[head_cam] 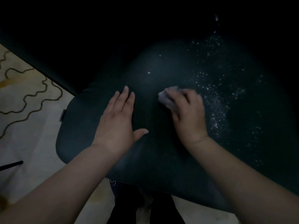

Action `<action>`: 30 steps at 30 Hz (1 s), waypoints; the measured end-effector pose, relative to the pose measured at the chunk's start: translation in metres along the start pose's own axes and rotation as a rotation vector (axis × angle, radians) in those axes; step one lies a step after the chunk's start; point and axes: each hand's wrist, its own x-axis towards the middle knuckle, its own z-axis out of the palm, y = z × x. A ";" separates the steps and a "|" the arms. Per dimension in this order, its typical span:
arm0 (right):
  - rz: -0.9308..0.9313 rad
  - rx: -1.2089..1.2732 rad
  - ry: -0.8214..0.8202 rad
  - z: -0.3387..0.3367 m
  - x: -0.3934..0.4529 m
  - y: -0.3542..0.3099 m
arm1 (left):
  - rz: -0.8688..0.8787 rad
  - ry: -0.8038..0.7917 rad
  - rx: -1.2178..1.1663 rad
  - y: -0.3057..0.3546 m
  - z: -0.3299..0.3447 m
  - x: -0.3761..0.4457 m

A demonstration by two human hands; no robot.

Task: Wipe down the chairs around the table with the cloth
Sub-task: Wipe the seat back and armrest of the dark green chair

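A dark green padded chair seat (161, 159) fills most of the view, dimly lit. My left hand (118, 120) lies flat on the seat with straight fingers and the thumb spread. To its right, my right hand (187, 113) grips a small pale bunched cloth (166, 98) against the seat; the cloth shows at the fingertips and is blurred. White specks (216, 101) are scattered over the seat to the right of that hand.
A pale rug or floor with dark wavy lines (29, 97) lies at the left. A thin dark rod (11, 165) shows at the left edge. My dark-clothed legs (145, 207) stand below the seat's front edge. The upper part of the view is black.
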 end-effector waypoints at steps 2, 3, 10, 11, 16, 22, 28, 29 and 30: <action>0.162 -0.001 0.100 -0.007 0.004 0.018 | -0.005 0.000 -0.013 -0.001 -0.002 0.004; 0.246 0.001 0.149 -0.010 -0.003 0.022 | -0.009 0.000 -0.019 -0.001 -0.003 0.005; 0.074 0.047 -0.004 -0.001 -0.008 -0.005 | -0.024 0.017 -0.034 0.004 -0.006 0.022; 0.052 0.037 -0.017 0.000 0.010 0.000 | -0.021 0.019 -0.031 0.003 -0.006 0.024; 0.300 0.040 0.143 -0.011 0.026 0.027 | -0.007 0.014 -0.035 0.000 -0.011 0.027; -0.115 0.095 -0.140 0.005 0.034 -0.018 | -0.020 0.029 -0.073 0.003 -0.014 0.036; 0.183 0.056 0.069 0.003 0.069 0.004 | -0.035 0.036 -0.096 0.001 -0.017 0.038; 0.180 0.040 0.071 0.001 0.056 0.003 | -0.044 0.037 -0.103 0.000 -0.018 0.039; 0.142 0.042 0.043 0.001 0.046 -0.003 | -0.049 0.039 -0.109 0.000 -0.018 0.040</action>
